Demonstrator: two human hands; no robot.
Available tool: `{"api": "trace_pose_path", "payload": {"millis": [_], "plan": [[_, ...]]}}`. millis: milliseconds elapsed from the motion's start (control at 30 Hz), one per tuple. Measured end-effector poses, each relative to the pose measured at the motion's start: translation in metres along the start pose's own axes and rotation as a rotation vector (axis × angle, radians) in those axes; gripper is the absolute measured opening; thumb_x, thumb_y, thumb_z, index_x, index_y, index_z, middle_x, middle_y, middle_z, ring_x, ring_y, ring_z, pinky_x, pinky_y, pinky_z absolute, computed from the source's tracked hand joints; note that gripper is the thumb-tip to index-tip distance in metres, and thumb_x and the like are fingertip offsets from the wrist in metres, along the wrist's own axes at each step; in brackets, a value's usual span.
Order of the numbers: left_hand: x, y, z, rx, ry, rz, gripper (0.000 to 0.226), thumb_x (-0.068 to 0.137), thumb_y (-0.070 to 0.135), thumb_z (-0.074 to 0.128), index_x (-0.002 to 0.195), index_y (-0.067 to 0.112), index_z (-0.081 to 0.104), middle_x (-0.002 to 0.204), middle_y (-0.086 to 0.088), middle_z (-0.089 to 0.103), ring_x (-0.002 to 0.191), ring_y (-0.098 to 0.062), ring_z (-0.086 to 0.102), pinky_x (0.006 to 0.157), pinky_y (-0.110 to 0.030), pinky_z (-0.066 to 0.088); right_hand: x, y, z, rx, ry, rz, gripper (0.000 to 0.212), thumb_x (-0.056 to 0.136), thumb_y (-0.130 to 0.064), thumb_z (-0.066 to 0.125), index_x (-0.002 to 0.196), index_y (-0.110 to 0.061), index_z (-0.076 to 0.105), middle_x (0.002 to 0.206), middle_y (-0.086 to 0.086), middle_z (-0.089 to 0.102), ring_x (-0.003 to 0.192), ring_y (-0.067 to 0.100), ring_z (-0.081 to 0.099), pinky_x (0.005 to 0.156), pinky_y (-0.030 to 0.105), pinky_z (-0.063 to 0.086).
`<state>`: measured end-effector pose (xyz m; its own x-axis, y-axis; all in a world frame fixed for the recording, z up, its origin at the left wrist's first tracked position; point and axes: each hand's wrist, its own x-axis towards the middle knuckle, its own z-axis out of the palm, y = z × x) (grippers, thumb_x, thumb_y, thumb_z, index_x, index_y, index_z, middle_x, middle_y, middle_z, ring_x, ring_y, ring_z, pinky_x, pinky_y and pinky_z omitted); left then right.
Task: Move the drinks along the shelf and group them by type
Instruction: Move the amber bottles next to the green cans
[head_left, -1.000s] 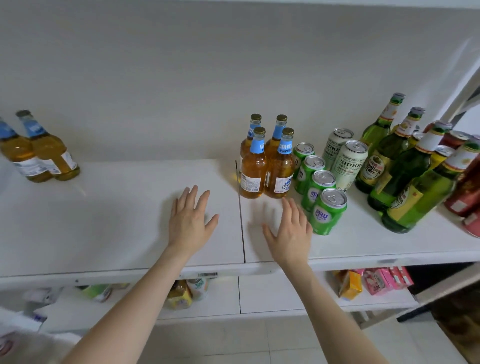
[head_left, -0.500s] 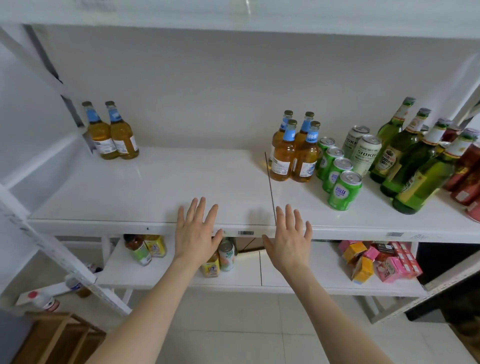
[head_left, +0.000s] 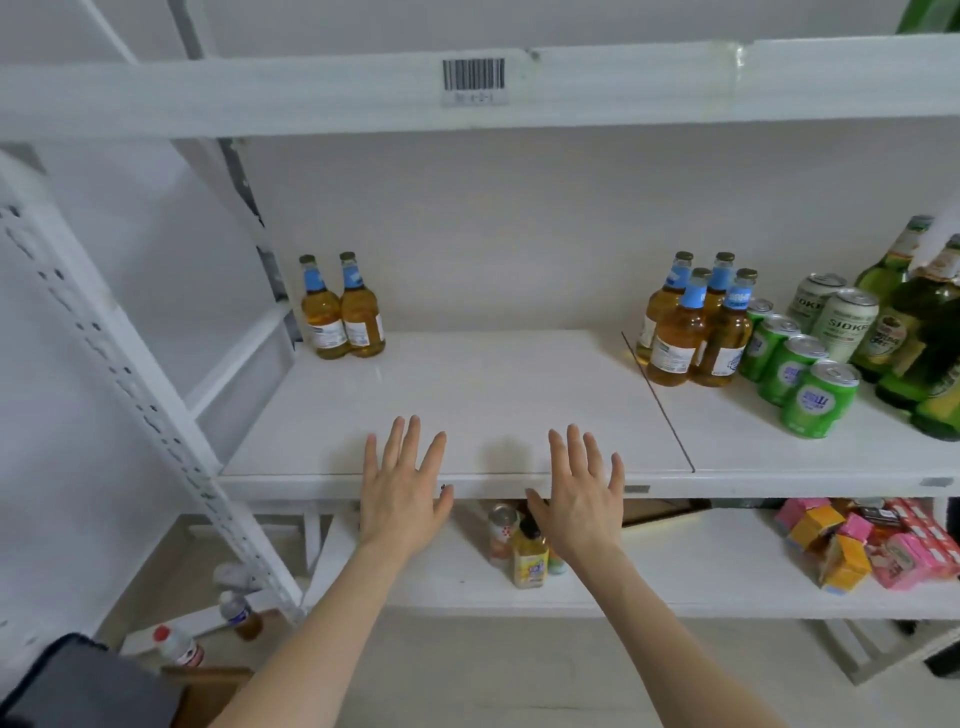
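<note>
Two amber bottles with blue neck labels (head_left: 343, 312) stand at the back left of the white shelf (head_left: 493, 384). Several more of the same amber bottles (head_left: 693, 327) stand in a cluster right of the shelf seam. Beside them is a row of green cans (head_left: 795, 369), two pale cans (head_left: 834, 314) and green glass bottles (head_left: 919, 322) at the right edge. My left hand (head_left: 402, 491) and my right hand (head_left: 582, 496) hover flat, fingers spread, over the shelf's front edge, holding nothing.
An upper shelf beam (head_left: 467, 88) with a barcode label runs overhead. A perforated upright (head_left: 130, 374) stands at the left. The lower shelf (head_left: 675, 577) holds small bottles, a can and pink and orange cartons (head_left: 862, 545). Bottles lie on the floor at lower left.
The view has pulled back and tilted up, showing the upper beam. Both hands have drawn back from the shelf surface to its front edge, still flat and holding nothing.
</note>
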<state>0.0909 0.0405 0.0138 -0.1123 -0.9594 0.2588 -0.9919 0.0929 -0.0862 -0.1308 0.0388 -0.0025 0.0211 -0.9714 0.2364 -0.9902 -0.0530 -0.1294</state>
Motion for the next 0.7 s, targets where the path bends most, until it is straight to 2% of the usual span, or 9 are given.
{"api": "trace_pose_path", "payload": {"millis": [333,700], "plan": [[0.032,-0.106,0.013,0.031,0.013,-0.043,0.070,0.095,0.056,0.045,0.156,0.027,0.025,0.166,-0.012,0.016,0.154,-0.032,0.006,0.121,-0.055,0.005,0.049,-0.098,0.017,0.014,0.006,-0.016,0.080,0.097,-0.058,0.042,0.158,-0.019,0.008,0.167,0.007,0.007,0.154,0.028,0.007,0.121,0.053,0.007],[0.123,-0.183,0.039,0.042,0.051,-0.135,0.071,0.096,0.058,0.042,0.157,0.027,0.022,0.166,-0.012,0.014,0.154,-0.031,0.003,0.121,-0.054,0.006,0.169,-0.169,0.043,0.020,0.050,-0.095,0.078,0.095,-0.058,0.045,0.157,-0.018,0.019,0.165,0.009,0.018,0.152,0.029,0.015,0.120,0.054,0.011]]}}
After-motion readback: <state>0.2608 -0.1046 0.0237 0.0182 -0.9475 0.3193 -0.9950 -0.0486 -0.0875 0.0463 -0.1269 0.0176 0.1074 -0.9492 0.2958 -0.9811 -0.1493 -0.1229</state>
